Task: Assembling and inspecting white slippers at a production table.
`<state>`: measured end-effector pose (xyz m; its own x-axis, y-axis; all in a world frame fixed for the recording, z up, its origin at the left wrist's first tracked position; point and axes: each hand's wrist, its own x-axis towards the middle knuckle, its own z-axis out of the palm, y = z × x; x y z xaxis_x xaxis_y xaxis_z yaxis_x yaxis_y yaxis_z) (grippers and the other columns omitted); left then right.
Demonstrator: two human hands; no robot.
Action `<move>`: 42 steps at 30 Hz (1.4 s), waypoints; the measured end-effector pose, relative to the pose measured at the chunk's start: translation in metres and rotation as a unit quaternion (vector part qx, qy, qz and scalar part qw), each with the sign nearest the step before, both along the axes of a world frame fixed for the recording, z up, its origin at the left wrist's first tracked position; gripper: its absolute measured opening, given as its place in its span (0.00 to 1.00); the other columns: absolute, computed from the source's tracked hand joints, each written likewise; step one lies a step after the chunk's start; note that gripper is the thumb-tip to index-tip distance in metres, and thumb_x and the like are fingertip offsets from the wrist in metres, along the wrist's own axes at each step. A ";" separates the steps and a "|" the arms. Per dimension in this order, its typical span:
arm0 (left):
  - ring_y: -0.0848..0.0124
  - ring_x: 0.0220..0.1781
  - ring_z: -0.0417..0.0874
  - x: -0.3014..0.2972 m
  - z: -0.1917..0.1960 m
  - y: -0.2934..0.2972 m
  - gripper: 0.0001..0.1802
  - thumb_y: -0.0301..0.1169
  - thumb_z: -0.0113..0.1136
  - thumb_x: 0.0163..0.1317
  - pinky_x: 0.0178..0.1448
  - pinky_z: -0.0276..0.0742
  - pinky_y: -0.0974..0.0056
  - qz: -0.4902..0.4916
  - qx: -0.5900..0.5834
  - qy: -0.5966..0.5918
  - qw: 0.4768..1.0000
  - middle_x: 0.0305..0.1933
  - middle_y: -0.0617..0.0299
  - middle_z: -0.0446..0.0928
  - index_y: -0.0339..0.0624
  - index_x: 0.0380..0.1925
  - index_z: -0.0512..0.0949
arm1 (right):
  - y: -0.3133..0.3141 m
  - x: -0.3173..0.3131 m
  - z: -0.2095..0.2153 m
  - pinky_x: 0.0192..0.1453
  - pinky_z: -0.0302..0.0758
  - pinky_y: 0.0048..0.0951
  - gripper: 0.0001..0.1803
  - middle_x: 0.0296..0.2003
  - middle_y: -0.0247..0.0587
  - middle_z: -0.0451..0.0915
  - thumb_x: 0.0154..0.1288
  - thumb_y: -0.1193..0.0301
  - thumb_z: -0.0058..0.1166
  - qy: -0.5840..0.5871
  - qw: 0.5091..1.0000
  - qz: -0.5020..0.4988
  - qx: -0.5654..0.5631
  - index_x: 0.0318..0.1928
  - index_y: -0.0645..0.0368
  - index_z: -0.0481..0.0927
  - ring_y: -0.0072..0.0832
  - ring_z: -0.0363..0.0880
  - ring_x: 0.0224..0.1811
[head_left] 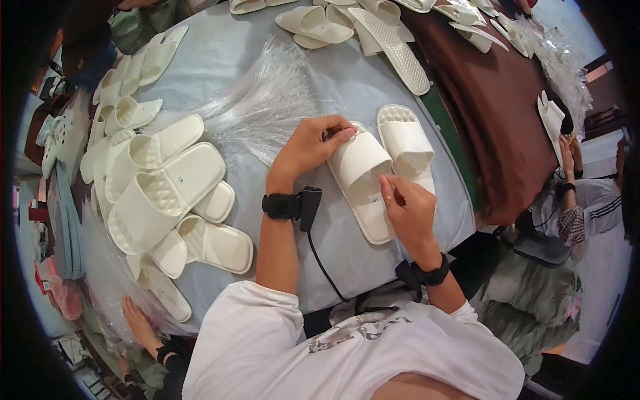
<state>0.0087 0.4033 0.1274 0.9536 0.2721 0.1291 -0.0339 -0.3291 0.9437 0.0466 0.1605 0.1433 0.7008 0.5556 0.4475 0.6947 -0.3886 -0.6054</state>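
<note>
A cream slide slipper (361,160) lies on the pale cloth in front of me, its toe pointing away. At that toe my left hand (312,148) is closed in a pinch, thumb and fingertips against the rim. My right hand (411,210) reaches over the footbed, fingertips pinched together by the strap's near edge. Anything small between the fingertips of either hand is too fine to make out. Just right of this slipper rests a matching slipper (404,137), partly covered by my right hand.
Several cream slippers (193,175) are heaped at left, beside a fan of clear plastic bags (267,93). More slippers (387,47) lie along the far edge. Brown cloth (487,100) covers the right side. Another person's hand (567,157) holds a slipper there; another hand (139,321) shows lower left.
</note>
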 end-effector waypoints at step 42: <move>0.75 0.40 0.83 0.009 0.003 0.010 0.10 0.30 0.56 0.79 0.45 0.78 0.73 0.080 -0.407 -0.259 0.872 0.42 0.64 0.82 0.39 0.54 0.79 | -0.031 0.006 0.008 0.37 0.79 0.27 0.16 0.36 0.47 0.82 0.86 0.71 0.40 0.321 0.880 0.157 0.311 0.67 0.60 0.65 0.25 0.79 0.31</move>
